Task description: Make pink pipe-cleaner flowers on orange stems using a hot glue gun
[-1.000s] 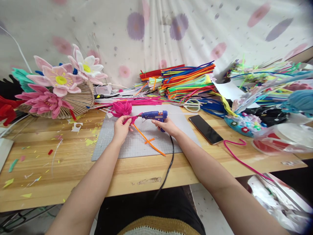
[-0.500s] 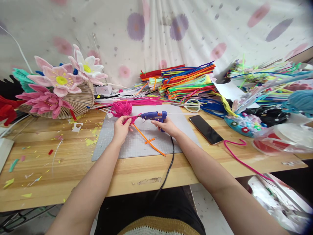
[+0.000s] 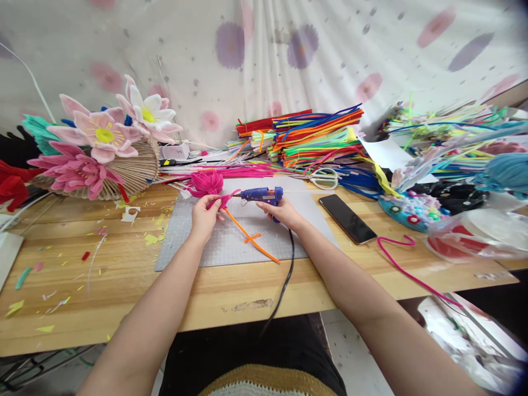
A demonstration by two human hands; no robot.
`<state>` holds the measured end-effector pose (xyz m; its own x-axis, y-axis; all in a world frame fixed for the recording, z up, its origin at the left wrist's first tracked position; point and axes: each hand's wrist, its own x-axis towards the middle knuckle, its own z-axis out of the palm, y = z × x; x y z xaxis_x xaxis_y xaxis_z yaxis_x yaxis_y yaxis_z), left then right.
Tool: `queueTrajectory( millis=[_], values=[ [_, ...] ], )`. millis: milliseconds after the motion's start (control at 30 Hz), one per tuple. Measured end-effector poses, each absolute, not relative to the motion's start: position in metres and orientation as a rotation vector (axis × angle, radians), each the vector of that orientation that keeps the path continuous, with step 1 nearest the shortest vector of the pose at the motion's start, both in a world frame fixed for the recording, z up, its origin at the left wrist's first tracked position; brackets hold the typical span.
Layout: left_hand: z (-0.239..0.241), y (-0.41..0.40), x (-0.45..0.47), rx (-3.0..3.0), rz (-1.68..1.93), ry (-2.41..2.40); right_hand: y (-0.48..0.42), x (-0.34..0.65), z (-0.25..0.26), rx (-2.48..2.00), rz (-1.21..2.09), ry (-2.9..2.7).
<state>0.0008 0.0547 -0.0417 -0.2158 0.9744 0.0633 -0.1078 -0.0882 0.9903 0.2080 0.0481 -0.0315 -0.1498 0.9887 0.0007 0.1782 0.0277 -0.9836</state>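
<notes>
My left hand [image 3: 206,216] pinches a magenta pipe-cleaner piece [image 3: 226,199] above the grey cutting mat [image 3: 185,242]. In my right hand [image 3: 281,210] is a blue hot glue gun [image 3: 259,194], its nozzle pointing left at the tip of that piece; whether they touch I cannot tell. A clear glue stick sticks out of the gun's back. Behind my left hand lies a magenta pipe-cleaner flower [image 3: 207,183]. An orange pipe cleaner [image 3: 251,237] rests on the mat below the gun, with a short orange piece across it.
A black phone [image 3: 347,218] lies right of the mat, with scissors [image 3: 324,178] behind it. Bundled pipe cleaners [image 3: 317,135] are piled at the back. Fluffy flowers [image 3: 103,135] stand at left, near scattered scraps. The gun's black cord [image 3: 284,286] runs over the table's front edge.
The glue gun and my right hand have shifted slightly to the right, so the nozzle sits a little farther from my left fingers. My left hand has hardly moved.
</notes>
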Motion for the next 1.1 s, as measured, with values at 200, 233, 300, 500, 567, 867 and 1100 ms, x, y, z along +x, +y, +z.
queueTrajectory(
  millis=[200, 233, 300, 500, 567, 867, 1100],
  values=[
    [-0.04, 0.054, 0.001, 1.057, 1.475, 1.235, 0.046, 0.207, -0.03, -1.217, 1.242, -1.469],
    [-0.04, 0.054, 0.001, 1.055, 1.475, 1.234, 0.046, 0.206, -0.031, -1.216, 1.251, -1.477],
    [-0.039, 0.054, 0.002, 1.052, 1.476, 1.232, 0.047, 0.206, -0.032, -1.23, 1.246, -1.479],
    [-0.041, 0.055, 0.0, 1.044, 1.491, 1.201, 0.049, 0.211, -0.03, -1.278, 1.159, -1.388],
    [-0.041, 0.055, 0.0, 1.03, 1.501, 1.195, 0.051, 0.215, -0.03, -1.287, 1.111, -1.343],
    [-0.039, 0.055, -0.001, 0.995, 1.555, 1.191, 0.079, 0.254, -0.051, -1.624, 0.611, -1.162],
    [-0.035, 0.053, 0.0, 0.962, 1.603, 1.141, 0.081, 0.259, -0.055, -1.871, 0.41, -1.306]
  ],
)
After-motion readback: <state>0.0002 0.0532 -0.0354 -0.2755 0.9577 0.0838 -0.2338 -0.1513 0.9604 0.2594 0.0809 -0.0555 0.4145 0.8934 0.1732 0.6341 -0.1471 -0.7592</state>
